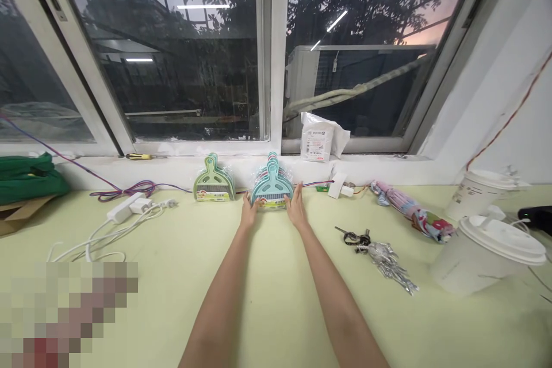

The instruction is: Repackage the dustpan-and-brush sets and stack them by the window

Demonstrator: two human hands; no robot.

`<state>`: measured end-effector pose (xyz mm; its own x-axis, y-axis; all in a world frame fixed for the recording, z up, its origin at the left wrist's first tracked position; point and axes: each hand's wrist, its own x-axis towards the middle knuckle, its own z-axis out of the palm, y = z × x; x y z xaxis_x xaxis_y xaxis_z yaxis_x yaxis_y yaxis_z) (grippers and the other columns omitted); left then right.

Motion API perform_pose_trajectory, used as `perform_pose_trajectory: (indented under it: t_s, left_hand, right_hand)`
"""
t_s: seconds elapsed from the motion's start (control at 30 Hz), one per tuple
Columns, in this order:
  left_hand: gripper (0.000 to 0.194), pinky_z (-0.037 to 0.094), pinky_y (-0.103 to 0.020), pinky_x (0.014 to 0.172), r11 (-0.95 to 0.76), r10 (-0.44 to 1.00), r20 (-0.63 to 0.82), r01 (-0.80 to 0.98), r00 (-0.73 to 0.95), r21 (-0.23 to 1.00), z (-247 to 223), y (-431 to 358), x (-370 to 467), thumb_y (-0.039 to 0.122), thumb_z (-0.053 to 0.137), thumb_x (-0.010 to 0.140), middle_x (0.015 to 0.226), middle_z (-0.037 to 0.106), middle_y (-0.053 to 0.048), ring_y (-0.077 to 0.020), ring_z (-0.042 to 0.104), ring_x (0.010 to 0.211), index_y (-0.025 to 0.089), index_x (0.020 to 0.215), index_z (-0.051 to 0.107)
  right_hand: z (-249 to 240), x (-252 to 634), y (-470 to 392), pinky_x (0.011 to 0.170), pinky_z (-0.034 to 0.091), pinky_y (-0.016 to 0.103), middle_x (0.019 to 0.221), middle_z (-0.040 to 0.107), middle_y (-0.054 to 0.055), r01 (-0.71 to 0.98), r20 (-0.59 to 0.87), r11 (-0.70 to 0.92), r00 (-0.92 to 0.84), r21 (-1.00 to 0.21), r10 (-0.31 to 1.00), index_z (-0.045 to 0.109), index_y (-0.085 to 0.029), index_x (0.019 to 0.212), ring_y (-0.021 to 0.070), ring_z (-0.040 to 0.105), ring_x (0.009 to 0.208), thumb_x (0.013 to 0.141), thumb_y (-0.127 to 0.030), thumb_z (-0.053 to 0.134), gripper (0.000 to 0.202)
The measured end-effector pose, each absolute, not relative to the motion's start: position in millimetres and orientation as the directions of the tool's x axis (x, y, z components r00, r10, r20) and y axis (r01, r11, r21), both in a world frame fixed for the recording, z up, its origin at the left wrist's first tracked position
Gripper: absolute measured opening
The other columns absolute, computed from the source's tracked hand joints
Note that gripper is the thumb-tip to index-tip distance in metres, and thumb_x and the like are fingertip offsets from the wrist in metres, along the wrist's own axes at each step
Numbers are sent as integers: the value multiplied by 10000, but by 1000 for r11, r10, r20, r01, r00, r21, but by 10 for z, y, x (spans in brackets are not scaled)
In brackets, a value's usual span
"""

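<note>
A stack of blue dustpan-and-brush sets (272,183) in clear wrap stands upright against the wall below the window, with other colours showing behind the front one. My left hand (249,210) grips its lower left side. On the opposite side, my right hand (295,206) presses its fingers along the lower right edge. Both forearms stretch forward over the pale green table (276,299). Just left of my left hand, apart from it, a green stack of dustpan-and-brush sets (213,181) leans upright against the same wall.
At left are a white power strip (126,209) with cables and a green bag (32,177). Keys (379,253), a folded umbrella (411,210) and white lidded cups (483,253) lie or stand at right. A white packet (317,139) and a screwdriver (138,156) rest on the sill.
</note>
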<state>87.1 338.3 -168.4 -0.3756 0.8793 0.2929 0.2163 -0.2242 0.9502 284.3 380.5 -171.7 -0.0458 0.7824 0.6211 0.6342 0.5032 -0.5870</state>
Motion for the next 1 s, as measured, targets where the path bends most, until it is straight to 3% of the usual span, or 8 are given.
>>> perform_pose_trajectory:
  t_s: [0.17, 0.3, 0.47, 0.57, 0.67, 0.87, 1.0]
  left_hand:
    - [683, 355, -422, 1091, -123, 893, 110, -1, -437, 992, -1685, 3272, 816, 487, 565, 866, 1484, 335, -223, -261, 339, 1399, 199, 1403, 257]
    - [652, 322, -431, 1114, -160, 870, 153, 27, -469, 987, -1688, 3060, 881, 428, 626, 839, 1492, 309, -181, -251, 280, 1424, 239, 1360, 283]
    - [449, 350, -384, 1079, -175, 735, 227, 144, -639, 974, -1709, 2717, 841, 243, 545, 868, 1406, 381, -164, -239, 429, 1301, 209, 1274, 355]
    - [434, 320, -377, 1084, -52, 591, 268, 296, -761, 954, -1683, 2570, 611, 104, 506, 820, 1327, 424, -145, -225, 433, 1268, 191, 1228, 384]
    - [461, 266, -383, 1102, 112, 539, 278, 395, -795, 912, -1586, 2537, 220, 34, 520, 760, 1281, 434, -160, -242, 397, 1289, 157, 1190, 408]
    - [542, 266, -384, 1088, 290, 651, 182, 463, -737, 837, -1312, 2714, -653, 59, 630, 731, 1349, 404, -232, -292, 397, 1306, 84, 1221, 399]
    - [820, 333, -368, 1044, 240, 701, 153, 432, -697, 869, -1215, 2865, -990, 129, 728, 706, 1408, 378, -249, -273, 415, 1310, 86, 1360, 236]
  right_hand:
    - [-1614, 2913, 3542, 1138, 225, 559, 1600, -94, 155, 725, 647, 424, 40, -543, 761, -95, -131, 1520, 280, -50, 1481, 973, -490, 198, 717]
    - [-1501, 2930, 3174, 1128, 129, 635, 1615, -29, 88, 838, 631, 419, -121, -349, 766, 61, -214, 1537, 299, -76, 1478, 986, -402, 206, 600]
    - [-1413, 2871, 2594, 1145, 84, 628, 1616, 41, 41, 858, 520, 477, -322, -193, 791, 161, -247, 1526, 275, -23, 1485, 977, -289, 275, 562]
    - [-1447, 2826, 2142, 1150, 97, 622, 1606, 126, 55, 805, 408, 558, -450, -199, 794, 220, -231, 1514, 261, 39, 1486, 975, -279, 296, 546]
    - [-1514, 2818, 1690, 1165, 132, 581, 1596, 183, 51, 699, 320, 671, -594, -249, 738, 316, -244, 1481, 231, 76, 1485, 976, -306, 322, 509]
    - [-1541, 2860, 1317, 1170, 150, 560, 1581, 239, 52, 625, 241, 676, -639, -390, 730, 484, -252, 1377, 230, 103, 1482, 974, -334, 357, 431]
    - [-1532, 2850, 1391, 1165, 119, 585, 1587, 222, 54, 635, 223, 649, -621, -419, 751, 488, -262, 1371, 244, 77, 1485, 970, -370, 377, 430]
